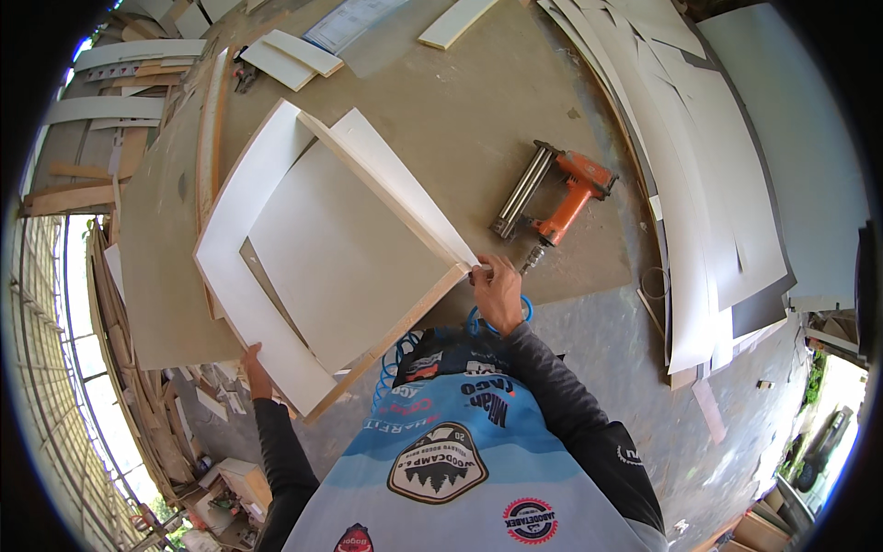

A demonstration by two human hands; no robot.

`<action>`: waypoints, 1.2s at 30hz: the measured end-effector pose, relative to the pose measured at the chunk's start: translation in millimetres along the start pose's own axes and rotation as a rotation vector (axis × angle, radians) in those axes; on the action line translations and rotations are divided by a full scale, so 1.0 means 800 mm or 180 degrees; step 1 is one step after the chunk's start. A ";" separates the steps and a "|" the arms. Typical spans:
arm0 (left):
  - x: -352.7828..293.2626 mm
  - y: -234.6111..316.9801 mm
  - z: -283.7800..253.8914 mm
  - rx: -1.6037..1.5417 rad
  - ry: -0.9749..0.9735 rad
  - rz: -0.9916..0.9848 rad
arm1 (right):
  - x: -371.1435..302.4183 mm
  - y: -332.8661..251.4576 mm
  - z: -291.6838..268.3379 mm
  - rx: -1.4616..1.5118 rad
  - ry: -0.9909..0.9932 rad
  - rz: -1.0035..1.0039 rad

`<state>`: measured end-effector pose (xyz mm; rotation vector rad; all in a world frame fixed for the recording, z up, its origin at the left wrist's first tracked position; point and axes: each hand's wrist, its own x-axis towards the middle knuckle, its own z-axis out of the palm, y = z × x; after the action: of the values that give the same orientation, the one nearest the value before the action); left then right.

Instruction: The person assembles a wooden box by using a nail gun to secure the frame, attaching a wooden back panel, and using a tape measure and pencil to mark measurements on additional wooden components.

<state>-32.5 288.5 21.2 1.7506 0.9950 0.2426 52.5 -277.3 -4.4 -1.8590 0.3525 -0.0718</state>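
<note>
A shallow, open-topped box of white-faced boards [276, 198] rests tilted on the brown worktable, its raw wood edges showing. A loose-looking pale panel [345, 244] lies inside the frame, with narrow gaps along its sides. At the near left, my left hand [257, 372] holds the box's outer white side, its fingers partly hidden by the board. My right hand [498, 294] is closed round the box's right corner, with fingertips at the board joint. Just beyond that hand lies an orange nail gun [568, 193] with a silver magazine, touched by neither hand.
A blue coiled air hose [394, 361] hangs by the table's near edge. White board offcuts [290, 58] and a strip [455, 23] lie at the far side. Large white sheets [699, 175] are stacked on the right. Scrap boards [115, 110] pile up on the left.
</note>
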 end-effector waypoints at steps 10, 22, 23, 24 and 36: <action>-0.199 0.268 0.283 0.1120 -0.1970 0.2573 | 0.018 0.000 -0.084 0.1016 0.1695 0.0391; -0.214 0.285 0.538 0.3248 -0.6147 0.2863 | -0.029 -0.002 -0.005 -0.0067 -0.0168 -0.0211; -0.213 0.286 0.542 0.3181 -0.6242 0.2667 | -0.031 0.000 -0.002 -0.0059 -0.0119 -0.0206; -0.210 0.285 0.545 0.3126 -0.6276 0.2620 | -0.033 0.002 0.002 -0.0052 -0.0079 -0.0202; -0.187 0.271 0.546 0.2211 -0.6643 0.1962 | -0.044 0.010 0.032 0.0547 0.0470 0.0139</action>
<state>239.2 -140.4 67.0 1.6603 -1.0882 -1.4387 22.9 -246.5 -15.7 -1.6794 0.4744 -0.2043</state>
